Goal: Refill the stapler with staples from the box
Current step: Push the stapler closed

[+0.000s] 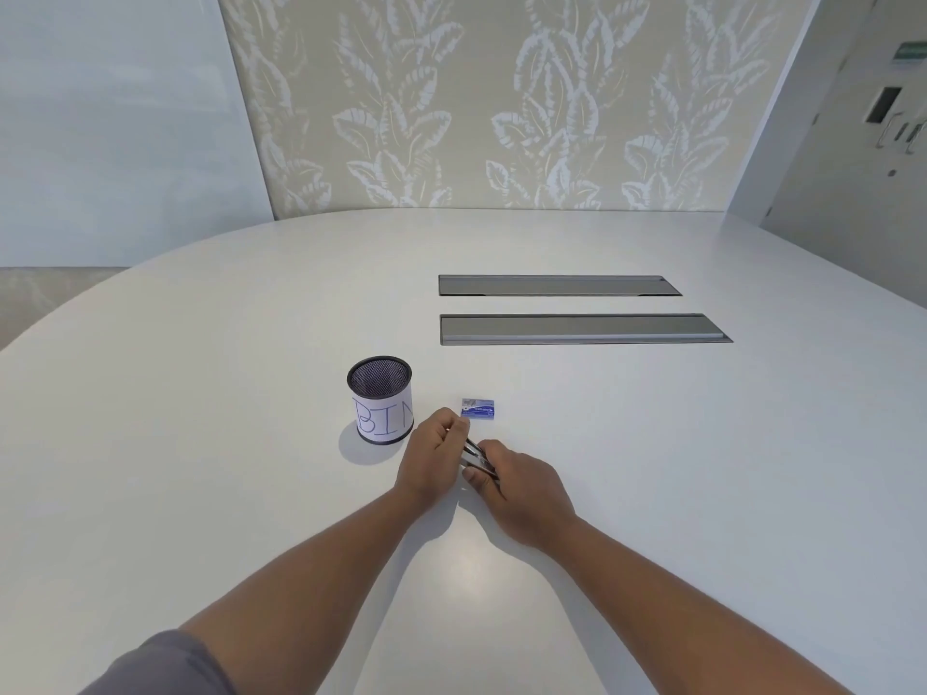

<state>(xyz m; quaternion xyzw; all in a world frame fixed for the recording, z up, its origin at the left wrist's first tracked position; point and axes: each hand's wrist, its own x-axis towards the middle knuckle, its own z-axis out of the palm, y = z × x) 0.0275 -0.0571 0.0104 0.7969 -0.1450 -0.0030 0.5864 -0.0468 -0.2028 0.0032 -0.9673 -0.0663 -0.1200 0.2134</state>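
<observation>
A small silver stapler (475,456) lies between my two hands on the white table (652,443). My right hand (519,494) grips its near end, thumb on the side. My left hand (434,451) pinches its far end with the fingertips; whether the stapler is open is hidden by my fingers. A small blue staple box (477,408) rests on the table just beyond my left hand, apart from it.
A black mesh cup (380,399) with a paper label reading "BIN" stands left of my hands. Two long grey cable hatches (582,329) are set into the table farther back. A patterned wall rises behind the table.
</observation>
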